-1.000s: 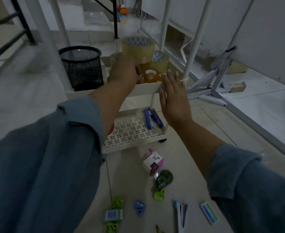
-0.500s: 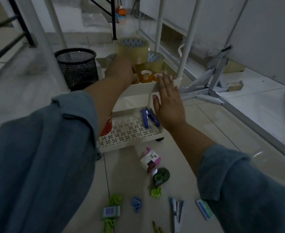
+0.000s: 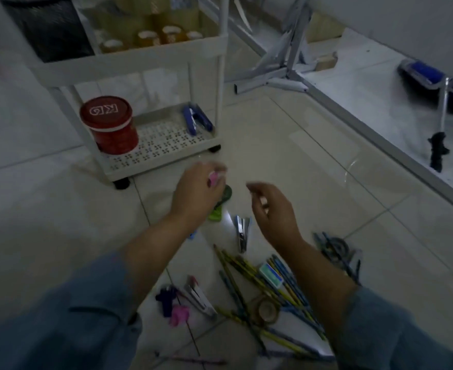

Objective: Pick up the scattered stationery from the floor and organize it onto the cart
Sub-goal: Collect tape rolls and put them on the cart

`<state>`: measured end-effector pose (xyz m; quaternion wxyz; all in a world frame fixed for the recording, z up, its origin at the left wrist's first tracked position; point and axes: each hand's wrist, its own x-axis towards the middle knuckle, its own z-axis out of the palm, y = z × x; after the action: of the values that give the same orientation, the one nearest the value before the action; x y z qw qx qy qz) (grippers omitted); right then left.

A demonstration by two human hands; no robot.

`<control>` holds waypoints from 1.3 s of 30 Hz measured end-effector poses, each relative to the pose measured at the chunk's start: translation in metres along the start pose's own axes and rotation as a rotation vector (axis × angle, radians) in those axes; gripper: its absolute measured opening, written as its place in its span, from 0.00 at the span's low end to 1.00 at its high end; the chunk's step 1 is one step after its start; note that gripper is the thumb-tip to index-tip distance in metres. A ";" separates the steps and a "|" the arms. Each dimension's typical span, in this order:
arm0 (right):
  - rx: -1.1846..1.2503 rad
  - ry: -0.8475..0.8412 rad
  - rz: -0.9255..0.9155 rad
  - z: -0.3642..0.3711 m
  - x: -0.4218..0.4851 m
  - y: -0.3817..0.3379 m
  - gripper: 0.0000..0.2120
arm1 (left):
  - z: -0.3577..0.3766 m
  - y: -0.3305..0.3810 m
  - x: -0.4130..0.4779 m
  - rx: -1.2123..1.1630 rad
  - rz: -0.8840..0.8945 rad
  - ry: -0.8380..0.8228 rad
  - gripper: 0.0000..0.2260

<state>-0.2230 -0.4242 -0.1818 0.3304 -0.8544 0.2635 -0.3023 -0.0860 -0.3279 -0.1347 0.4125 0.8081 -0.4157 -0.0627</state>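
Left grip hovers over the floor just in front of the cart, fingers curled at a pink box; blur hides whether it holds the box. Right grip, a little farther from the cart, hangs loosely curled and empty. Pencils, an eraser, a silver stapler and clips lie on the floor before the cart. On the cart's bottom shelf sit a red tin and a blue stapler; tape rolls fill the shelf above.
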 end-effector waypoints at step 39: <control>-0.593 -0.598 0.384 -0.136 -0.161 0.116 0.15 | 0.119 0.051 -0.109 -0.875 -1.101 -0.676 0.08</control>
<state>-0.4556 -0.4496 -0.2394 0.1831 -0.8975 0.3852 0.1124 -0.2405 -0.3382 -0.2018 0.4542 0.5988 0.0044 -0.6596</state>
